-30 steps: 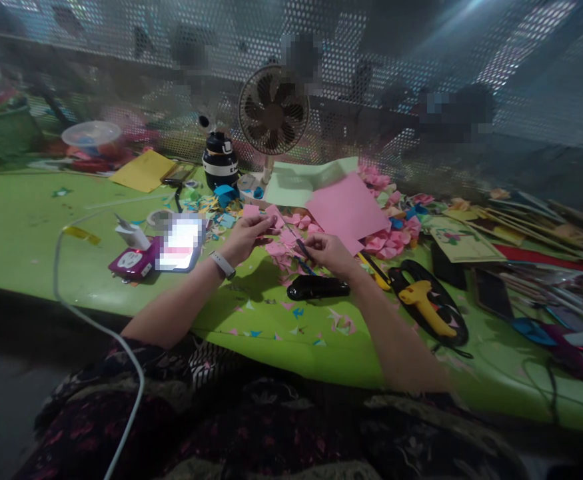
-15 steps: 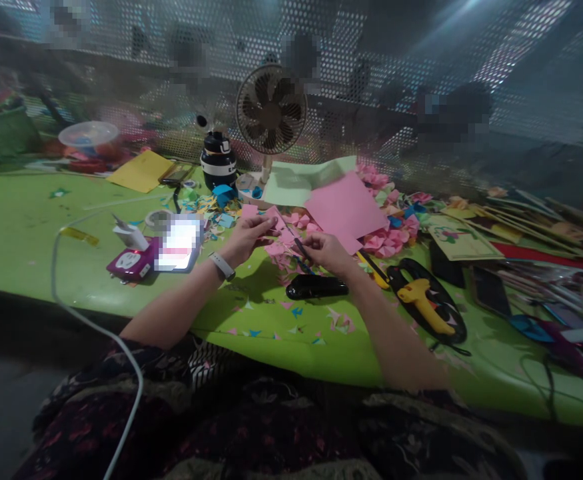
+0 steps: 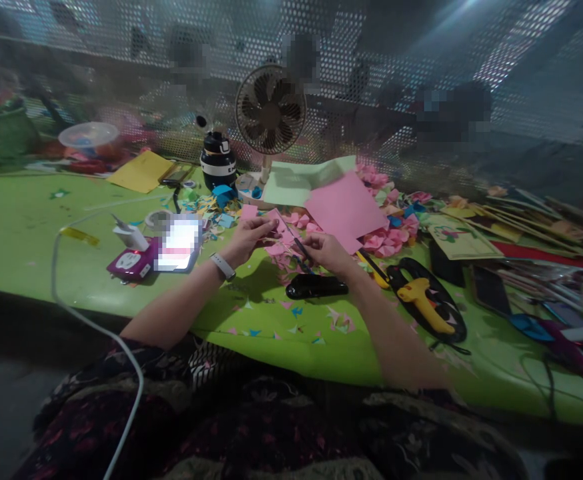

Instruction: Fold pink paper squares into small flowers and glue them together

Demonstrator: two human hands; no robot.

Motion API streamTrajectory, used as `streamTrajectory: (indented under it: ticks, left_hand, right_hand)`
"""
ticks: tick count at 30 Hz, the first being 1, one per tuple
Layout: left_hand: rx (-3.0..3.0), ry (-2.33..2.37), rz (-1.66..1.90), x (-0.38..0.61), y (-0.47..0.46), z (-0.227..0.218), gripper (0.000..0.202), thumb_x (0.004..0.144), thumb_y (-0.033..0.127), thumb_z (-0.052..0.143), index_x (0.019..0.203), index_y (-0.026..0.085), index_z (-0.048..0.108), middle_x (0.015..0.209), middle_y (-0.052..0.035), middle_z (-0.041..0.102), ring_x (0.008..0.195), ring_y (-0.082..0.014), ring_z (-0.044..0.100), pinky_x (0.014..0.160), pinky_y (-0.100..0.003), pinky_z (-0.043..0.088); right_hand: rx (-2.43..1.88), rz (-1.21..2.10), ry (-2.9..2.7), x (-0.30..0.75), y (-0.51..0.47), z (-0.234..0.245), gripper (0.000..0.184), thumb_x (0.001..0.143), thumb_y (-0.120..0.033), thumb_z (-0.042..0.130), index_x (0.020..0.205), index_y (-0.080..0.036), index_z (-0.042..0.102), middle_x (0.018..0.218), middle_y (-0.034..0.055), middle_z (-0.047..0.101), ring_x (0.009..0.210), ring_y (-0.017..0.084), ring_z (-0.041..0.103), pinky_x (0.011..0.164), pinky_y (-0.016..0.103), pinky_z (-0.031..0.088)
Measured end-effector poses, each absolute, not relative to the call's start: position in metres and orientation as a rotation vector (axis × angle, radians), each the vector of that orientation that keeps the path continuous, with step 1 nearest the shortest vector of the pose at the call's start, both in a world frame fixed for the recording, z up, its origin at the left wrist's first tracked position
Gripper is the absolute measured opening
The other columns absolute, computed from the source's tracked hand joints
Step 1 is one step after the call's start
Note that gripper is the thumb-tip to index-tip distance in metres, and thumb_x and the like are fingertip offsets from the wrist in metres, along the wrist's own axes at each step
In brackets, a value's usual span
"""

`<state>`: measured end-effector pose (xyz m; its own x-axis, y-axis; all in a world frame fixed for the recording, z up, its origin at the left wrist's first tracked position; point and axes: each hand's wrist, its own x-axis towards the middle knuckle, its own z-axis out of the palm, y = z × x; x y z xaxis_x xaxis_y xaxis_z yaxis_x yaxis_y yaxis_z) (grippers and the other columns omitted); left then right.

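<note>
Counter [image 3: 21, 227]: smooth green top with a slight sheen, looks like plastic or laminate. Small pink piece [image 3: 277, 227]: thin matt paper, creased. Thin dark tool [image 3: 301, 248]: smooth, material unclear. Big pink sheet [image 3: 344, 207], pale green sheet [image 3: 296, 180] and yellow sheet [image 3: 141, 170]: matt paper. Glue gun [image 3: 424, 303]: yellow plastic, semi-gloss. Black case [image 3: 316, 287]: glossy plastic. Fan [image 3: 270, 110]: thin wire-look grille, dark matt blades. Screen [image 3: 121, 40] behind: perforated sheet metal, dull grey. Cable [image 3: 96, 327]: white, smooth, rubbery. Tub [image 3: 88, 133]: clear plastic. Watch strap [image 3: 221, 265]: white, smooth. Lap cloth [image 3: 271, 427]: dark patterned fabric, soft, matt.
</note>
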<state>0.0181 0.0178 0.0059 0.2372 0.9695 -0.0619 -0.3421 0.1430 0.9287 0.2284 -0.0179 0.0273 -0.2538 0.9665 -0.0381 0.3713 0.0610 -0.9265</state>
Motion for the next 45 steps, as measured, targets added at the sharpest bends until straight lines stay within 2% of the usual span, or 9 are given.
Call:
streamTrajectory:
  ticks: [3, 7, 11, 20, 25, 30, 35, 39, 45]
  left_hand:
    - [0.778, 0.803, 1.206, 0.019, 0.022, 0.007, 0.021, 0.084, 0.037, 0.074, 0.08, 0.016, 0.069, 0.081, -0.0055, 0.073, 0.078, -0.0139, 0.071, 0.074, -0.026, 0.058]
    - [0.538, 0.683, 1.132, 0.02, 0.021, 0.011, 0.054, 0.095, 0.062, 0.045, 0.091, 0.015, 0.071, 0.091, -0.0136, 0.076, 0.097, -0.0205, 0.072, 0.077, -0.028, 0.059]
    - [0.492, 0.57, 1.086, 0.025, 0.012, 0.011, 0.065, 0.097, 0.065, 0.035, 0.099, 0.011, 0.07, 0.103, -0.0197, 0.075, 0.112, -0.0236, 0.07, 0.084, -0.029, 0.06]
    - [0.537, 0.672, 1.082, 0.026, 0.016, -0.001, 0.048, 0.092, 0.059, 0.056, 0.102, 0.014, 0.07, 0.105, -0.0163, 0.076, 0.102, -0.0238, 0.072, 0.078, -0.03, 0.061]
    - [0.508, 0.758, 1.119, 0.028, 0.016, 0.003, 0.024, 0.088, 0.03, 0.069, 0.105, 0.013, 0.069, 0.097, -0.0096, 0.077, 0.081, -0.0142, 0.074, 0.075, -0.023, 0.06]
    - [0.464, 0.719, 1.15, 0.03, 0.016, 0.005, 0.011, 0.092, 0.012, 0.059, 0.097, 0.01, 0.069, 0.09, -0.0101, 0.077, 0.084, -0.0135, 0.074, 0.086, -0.024, 0.06]
    - [0.548, 0.697, 1.134, 0.029, 0.019, -0.002, 0.016, 0.088, 0.002, 0.063, 0.098, 0.012, 0.071, 0.095, -0.0086, 0.078, 0.09, -0.013, 0.074, 0.093, -0.026, 0.059]
    - [0.63, 0.711, 1.096, 0.027, 0.02, -0.007, 0.017, 0.089, 0.003, 0.063, 0.102, 0.01, 0.072, 0.099, -0.0115, 0.078, 0.089, -0.0143, 0.074, 0.088, -0.028, 0.061]
    - [0.747, 0.78, 1.047, 0.026, 0.016, -0.007, 0.022, 0.084, 0.005, 0.067, 0.105, 0.009, 0.072, 0.097, -0.0133, 0.078, 0.079, -0.016, 0.074, 0.078, -0.032, 0.063]
  right_hand:
    - [-1.35, 1.241, -1.677, 0.227, -0.021, 0.031, 0.056, 0.059, -0.069, 0.082, 0.072, -0.018, 0.061, 0.059, -0.0018, 0.058, 0.05, 0.01, 0.049, 0.045, 0.024, 0.036]
    - [-1.356, 1.295, -1.702, 0.226, -0.022, 0.033, 0.057, 0.057, -0.069, 0.082, 0.068, -0.017, 0.061, 0.057, -0.001, 0.058, 0.048, 0.008, 0.046, 0.043, 0.023, 0.032]
    - [-1.371, 1.254, -1.752, 0.226, -0.021, 0.031, 0.056, 0.06, -0.069, 0.079, 0.063, -0.018, 0.059, 0.055, -0.0014, 0.056, 0.047, 0.008, 0.042, 0.044, 0.023, 0.03]
    - [-1.451, 1.245, -1.757, 0.228, -0.018, 0.027, 0.051, 0.062, -0.064, 0.079, 0.062, -0.017, 0.059, 0.054, -0.0009, 0.057, 0.046, 0.007, 0.04, 0.044, 0.023, 0.027]
    - [-1.416, 1.314, -1.733, 0.233, -0.018, 0.031, 0.057, 0.058, -0.069, 0.081, 0.065, -0.015, 0.063, 0.055, -0.0017, 0.058, 0.045, 0.005, 0.04, 0.042, 0.022, 0.027]
    - [-1.338, 1.298, -1.613, 0.241, -0.015, 0.033, 0.058, 0.055, -0.068, 0.085, 0.068, -0.017, 0.061, 0.055, -0.0012, 0.06, 0.043, 0.006, 0.042, 0.04, 0.021, 0.029]
    - [-1.574, 1.025, -1.625, 0.256, -0.005, 0.026, 0.045, 0.067, -0.057, 0.081, 0.068, -0.018, 0.059, 0.057, 0.0, 0.062, 0.043, 0.008, 0.045, 0.043, 0.022, 0.034]
    - [-1.898, 0.598, -1.833, 0.268, 0.003, 0.015, 0.027, 0.078, -0.041, 0.073, 0.07, -0.02, 0.059, 0.057, -0.0005, 0.063, 0.05, 0.013, 0.055, 0.049, 0.023, 0.034]
    - [-2.093, 0.238, -2.133, 0.274, 0.009, 0.008, 0.028, 0.083, -0.046, 0.065, 0.077, -0.019, 0.069, 0.079, 0.0061, 0.074, 0.073, 0.019, 0.064, 0.058, 0.027, 0.032]
